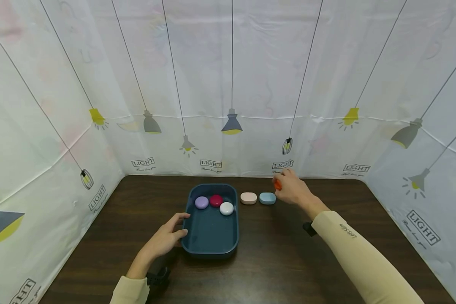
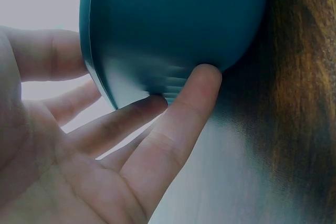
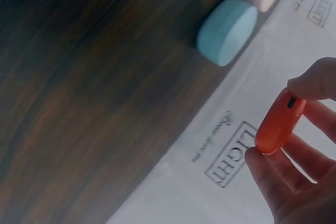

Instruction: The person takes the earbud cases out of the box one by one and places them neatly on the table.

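Observation:
My right hand (image 1: 291,186) is above the back of the table, pinching a smooth orange rounded piece (image 3: 280,121) by its ends between thumb and fingertips. A small black mark shows near one end of it. My left hand (image 1: 167,233) touches the left wall of a dark blue rectangular bin (image 1: 209,234), its fingers fairly straight against the outside in the left wrist view. Inside the bin's far half lie a lilac round piece (image 1: 202,202), a crimson one (image 1: 216,200) and a white one (image 1: 226,208).
Right of the bin, a pale pink oval piece (image 1: 248,198) and a light blue oval piece (image 1: 267,198) sit side by side on the dark wood table (image 1: 273,261). A white sheet (image 1: 251,143) printed with lamps hangs behind the table and along both sides.

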Demonstrator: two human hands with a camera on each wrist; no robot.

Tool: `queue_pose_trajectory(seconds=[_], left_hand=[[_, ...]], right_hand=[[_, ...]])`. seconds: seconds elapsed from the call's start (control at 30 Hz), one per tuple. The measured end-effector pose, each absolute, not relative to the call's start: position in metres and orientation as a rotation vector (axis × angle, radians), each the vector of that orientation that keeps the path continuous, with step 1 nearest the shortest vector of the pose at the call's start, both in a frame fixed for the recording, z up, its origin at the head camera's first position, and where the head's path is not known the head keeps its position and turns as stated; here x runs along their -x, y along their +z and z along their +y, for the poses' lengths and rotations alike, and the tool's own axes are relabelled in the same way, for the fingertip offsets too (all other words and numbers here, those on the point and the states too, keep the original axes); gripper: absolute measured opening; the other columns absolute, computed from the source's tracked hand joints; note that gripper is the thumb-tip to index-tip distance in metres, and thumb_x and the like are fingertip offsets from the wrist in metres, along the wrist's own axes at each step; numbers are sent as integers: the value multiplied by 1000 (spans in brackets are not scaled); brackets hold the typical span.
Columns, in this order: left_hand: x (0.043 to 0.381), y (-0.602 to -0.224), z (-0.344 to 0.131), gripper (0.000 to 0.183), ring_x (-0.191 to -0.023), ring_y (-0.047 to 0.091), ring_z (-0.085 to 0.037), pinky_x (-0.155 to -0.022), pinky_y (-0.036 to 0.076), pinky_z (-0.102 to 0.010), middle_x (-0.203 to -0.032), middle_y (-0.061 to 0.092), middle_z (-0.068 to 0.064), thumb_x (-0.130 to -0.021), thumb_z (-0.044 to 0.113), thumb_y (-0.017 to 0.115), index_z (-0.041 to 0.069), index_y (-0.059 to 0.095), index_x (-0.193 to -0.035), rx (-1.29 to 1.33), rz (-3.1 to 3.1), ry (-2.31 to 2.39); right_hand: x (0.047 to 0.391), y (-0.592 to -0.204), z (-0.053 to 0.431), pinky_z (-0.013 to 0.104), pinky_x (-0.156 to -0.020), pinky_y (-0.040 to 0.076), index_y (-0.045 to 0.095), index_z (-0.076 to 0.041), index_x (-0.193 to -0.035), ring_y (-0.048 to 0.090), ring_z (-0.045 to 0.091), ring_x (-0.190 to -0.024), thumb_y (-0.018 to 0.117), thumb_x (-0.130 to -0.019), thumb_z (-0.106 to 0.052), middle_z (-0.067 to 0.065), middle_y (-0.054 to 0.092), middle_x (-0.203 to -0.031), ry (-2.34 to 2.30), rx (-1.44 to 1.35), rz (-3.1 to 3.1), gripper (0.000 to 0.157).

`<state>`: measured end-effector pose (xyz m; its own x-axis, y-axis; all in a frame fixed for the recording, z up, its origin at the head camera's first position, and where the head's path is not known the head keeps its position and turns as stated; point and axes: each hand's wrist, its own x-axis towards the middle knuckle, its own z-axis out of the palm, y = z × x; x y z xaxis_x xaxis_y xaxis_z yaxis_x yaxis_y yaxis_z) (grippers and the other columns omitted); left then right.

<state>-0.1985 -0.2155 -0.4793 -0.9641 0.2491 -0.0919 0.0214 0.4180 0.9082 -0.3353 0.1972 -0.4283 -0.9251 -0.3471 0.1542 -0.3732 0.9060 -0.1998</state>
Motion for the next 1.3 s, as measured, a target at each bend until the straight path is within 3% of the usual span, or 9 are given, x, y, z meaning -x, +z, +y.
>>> queue_pose_trajectory(seconds=[0.27, 0.47, 0.73, 1.3], left_hand=[[200, -480, -215, 42, -111, 56, -34, -74, 55, -42, -144, 37, -21, -97, 12, 52, 20, 44, -137, -244, 2461, 1574], [200, -481, -216, 41, -111, 56, -33, -74, 55, -41, -144, 37, -22, -97, 14, 52, 21, 44, -137, -246, 2475, 1556], [201, -483, -216, 42, -108, 57, -32, -73, 55, -40, -143, 38, -22, -97, 12, 52, 19, 43, -138, -247, 2475, 1557], [200, -480, -215, 41, -109, 56, -33, -74, 55, -41, -143, 37, -22, -97, 11, 50, 21, 43, -137, -236, 2480, 1543]], right_hand=[[343, -455, 210, 46, -63, 47, 64, -12, -107, 40, 31, -99, 68, -80, -18, 12, 51, -107, 331, -501, -3004, 28], [346, -468, 214, 50, -65, 48, 64, -11, -111, 43, 33, -100, 65, -81, -17, 14, 52, -111, 349, -462, -3078, 31], [349, -482, 219, 47, -65, 47, 64, -11, -111, 42, 31, -97, 64, -80, -17, 13, 52, -108, 385, -434, -3131, 31], [341, -475, 223, 54, -73, 48, 65, -10, -112, 45, 36, -106, 64, -84, -19, 15, 54, -113, 419, -455, -3079, 30]])
